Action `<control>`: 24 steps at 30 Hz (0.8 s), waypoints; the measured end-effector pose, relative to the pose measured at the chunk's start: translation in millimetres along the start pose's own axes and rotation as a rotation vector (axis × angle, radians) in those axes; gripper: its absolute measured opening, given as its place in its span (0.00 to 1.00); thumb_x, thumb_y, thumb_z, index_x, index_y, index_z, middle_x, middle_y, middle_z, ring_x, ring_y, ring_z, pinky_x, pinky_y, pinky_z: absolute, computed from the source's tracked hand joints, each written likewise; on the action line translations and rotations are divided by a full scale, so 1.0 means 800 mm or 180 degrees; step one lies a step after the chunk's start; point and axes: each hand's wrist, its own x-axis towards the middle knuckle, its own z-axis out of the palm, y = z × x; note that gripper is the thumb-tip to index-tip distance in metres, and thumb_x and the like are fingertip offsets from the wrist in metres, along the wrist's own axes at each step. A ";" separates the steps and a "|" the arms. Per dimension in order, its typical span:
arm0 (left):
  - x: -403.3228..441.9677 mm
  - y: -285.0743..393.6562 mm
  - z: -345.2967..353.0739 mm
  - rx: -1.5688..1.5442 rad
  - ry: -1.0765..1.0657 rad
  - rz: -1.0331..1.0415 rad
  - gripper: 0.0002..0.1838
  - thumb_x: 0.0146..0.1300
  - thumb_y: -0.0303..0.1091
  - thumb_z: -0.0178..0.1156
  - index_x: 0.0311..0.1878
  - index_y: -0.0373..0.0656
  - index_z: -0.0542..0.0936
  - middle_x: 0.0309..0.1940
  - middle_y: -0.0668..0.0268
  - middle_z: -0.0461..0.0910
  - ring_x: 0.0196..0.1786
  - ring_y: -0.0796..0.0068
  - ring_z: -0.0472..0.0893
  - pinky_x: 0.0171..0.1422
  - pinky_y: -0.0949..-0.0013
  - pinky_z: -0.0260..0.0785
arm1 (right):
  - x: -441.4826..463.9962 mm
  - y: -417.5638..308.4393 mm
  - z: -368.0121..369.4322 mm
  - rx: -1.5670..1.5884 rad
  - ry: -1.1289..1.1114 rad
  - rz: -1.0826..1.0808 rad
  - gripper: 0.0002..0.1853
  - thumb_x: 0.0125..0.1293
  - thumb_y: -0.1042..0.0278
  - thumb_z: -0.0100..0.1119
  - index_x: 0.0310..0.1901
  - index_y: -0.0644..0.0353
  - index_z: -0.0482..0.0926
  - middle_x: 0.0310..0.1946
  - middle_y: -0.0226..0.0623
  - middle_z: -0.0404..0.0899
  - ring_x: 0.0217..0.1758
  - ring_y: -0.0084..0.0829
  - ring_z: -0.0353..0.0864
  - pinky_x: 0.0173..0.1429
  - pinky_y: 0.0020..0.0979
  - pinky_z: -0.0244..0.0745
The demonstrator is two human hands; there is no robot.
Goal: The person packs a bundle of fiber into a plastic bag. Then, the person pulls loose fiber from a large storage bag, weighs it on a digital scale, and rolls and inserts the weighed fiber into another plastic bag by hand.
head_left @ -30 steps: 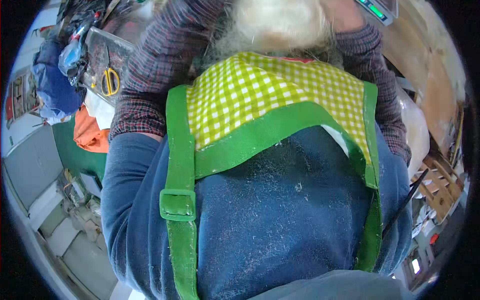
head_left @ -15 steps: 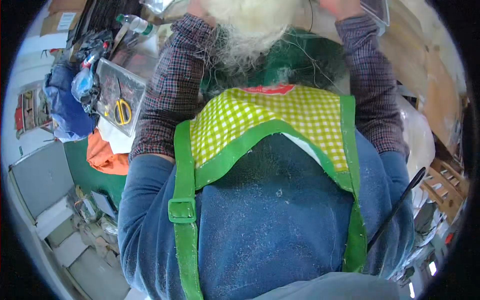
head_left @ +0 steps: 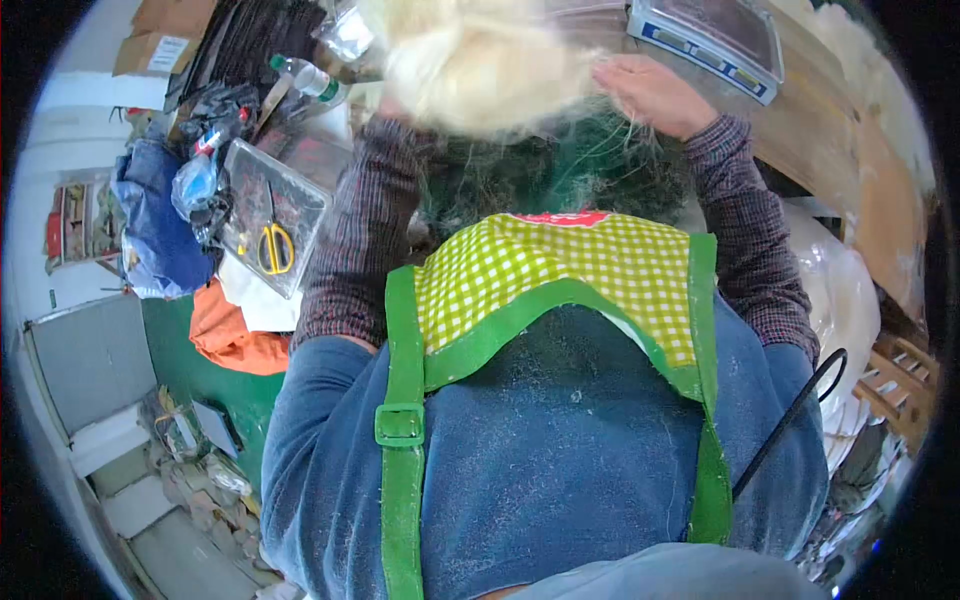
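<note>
A large bundle of cream, hair-like fibre (head_left: 490,75) fills the top middle of the head view, smeared by motion, with loose strands hanging from its lower edge. At its right side is my right hand (head_left: 655,95), fingers closed together on the bundle's edge. Only a sliver of my left hand (head_left: 393,106) shows at the bundle's lower left; its fingers are hidden behind the fibre. Below the bundle lies the yellow-green checked apron (head_left: 560,255) on my chest, with stray fibres hanging above it.
A digital scale (head_left: 710,45) stands at the upper right. On the left are a clear tray (head_left: 240,200) with yellow-handled scissors (head_left: 275,248), a plastic bottle (head_left: 308,78) and dark plastic bags (head_left: 228,105). Orange cloth (head_left: 235,335) lies lower left. A wooden crate (head_left: 900,390) stands at right.
The view has shifted, so surroundings sit lower and more of the scale shows. My right hand has come from the top edge to the bundle's right side. The bundle has blurred and spread.
</note>
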 end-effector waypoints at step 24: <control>0.003 -0.147 0.059 0.3639 0.1510 0.0597 0.19 0.51 0.27 0.61 0.48 0.34 0.73 0.42 0.60 0.78 0.42 0.72 0.78 0.45 0.70 0.72 | -0.021 0.018 0.051 0.0775 0.0487 -0.1358 0.36 0.51 0.69 0.63 0.61 0.64 0.58 0.57 0.40 0.65 0.58 0.32 0.66 0.59 0.32 0.64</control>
